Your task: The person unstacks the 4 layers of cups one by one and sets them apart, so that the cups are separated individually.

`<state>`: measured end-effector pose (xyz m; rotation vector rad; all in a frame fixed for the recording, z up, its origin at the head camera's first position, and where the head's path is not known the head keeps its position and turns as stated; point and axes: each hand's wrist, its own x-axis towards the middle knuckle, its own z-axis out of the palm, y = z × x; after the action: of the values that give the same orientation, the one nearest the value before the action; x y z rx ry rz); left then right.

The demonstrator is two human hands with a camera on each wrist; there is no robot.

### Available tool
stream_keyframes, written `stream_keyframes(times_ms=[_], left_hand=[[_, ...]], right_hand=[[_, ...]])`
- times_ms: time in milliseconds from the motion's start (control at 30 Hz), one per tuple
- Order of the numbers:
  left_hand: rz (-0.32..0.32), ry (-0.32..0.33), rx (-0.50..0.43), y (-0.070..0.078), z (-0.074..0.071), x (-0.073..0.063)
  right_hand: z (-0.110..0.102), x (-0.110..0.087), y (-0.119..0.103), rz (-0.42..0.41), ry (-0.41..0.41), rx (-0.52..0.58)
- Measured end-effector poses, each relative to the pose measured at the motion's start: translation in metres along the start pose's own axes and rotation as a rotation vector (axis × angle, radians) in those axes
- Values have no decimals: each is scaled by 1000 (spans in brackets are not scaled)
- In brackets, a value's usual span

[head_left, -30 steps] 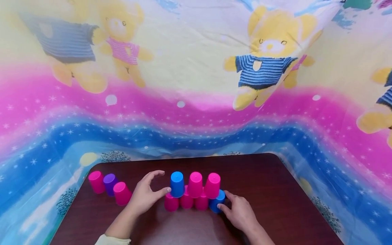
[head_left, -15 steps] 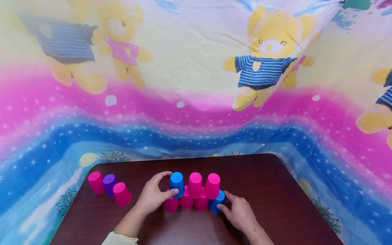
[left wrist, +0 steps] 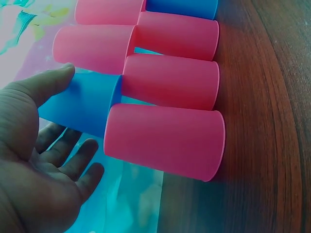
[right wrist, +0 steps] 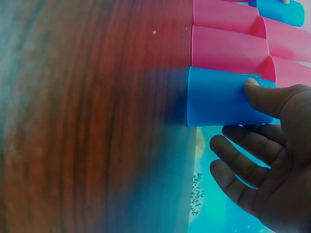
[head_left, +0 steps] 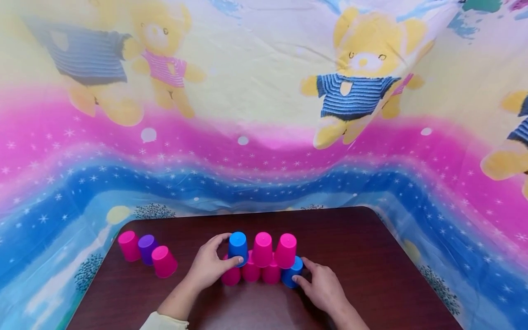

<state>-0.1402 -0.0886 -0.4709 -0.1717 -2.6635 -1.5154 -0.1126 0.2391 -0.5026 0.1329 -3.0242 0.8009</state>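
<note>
Upside-down cups stand in two tiers on the table. The lower row has pink cups (left wrist: 165, 141) and a blue cup (right wrist: 221, 99) at its right end. On top of it stand a blue cup (head_left: 238, 245) at the left and two pink cups, a middle one (head_left: 263, 250) and a right one (head_left: 286, 251). My left hand (head_left: 208, 262) pinches the upper blue cup, thumb on its near side and fingers round the back. My right hand (head_left: 323, 285) grips the lower blue cup between thumb and fingers, as the right wrist view also shows.
At the table's left, three more inverted cups stand apart: a pink one (head_left: 129, 246), a purple one (head_left: 147, 250) and another pink one (head_left: 164, 262). A dark wooden table (head_left: 371, 256) carries everything. Behind its far edge hangs a bear-print cloth (head_left: 264, 101).
My left hand has moved right and taken hold of the upper blue cup from the side. The right hand and the cups stay about where they were.
</note>
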Motion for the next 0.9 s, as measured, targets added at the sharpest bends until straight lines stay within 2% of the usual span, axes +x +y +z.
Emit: stream_keyframes(times_ms=[233,400,900], left_hand=[[-21,5,16,1,0,2],[-12,6,6,1,-2,0],[-47,32,14,-6,-21,-6]], right_hand=[[-1,1,-1,9,-6,2],[-1,0,0,2,-6,2],[-1,0,-1,19,-8,16]])
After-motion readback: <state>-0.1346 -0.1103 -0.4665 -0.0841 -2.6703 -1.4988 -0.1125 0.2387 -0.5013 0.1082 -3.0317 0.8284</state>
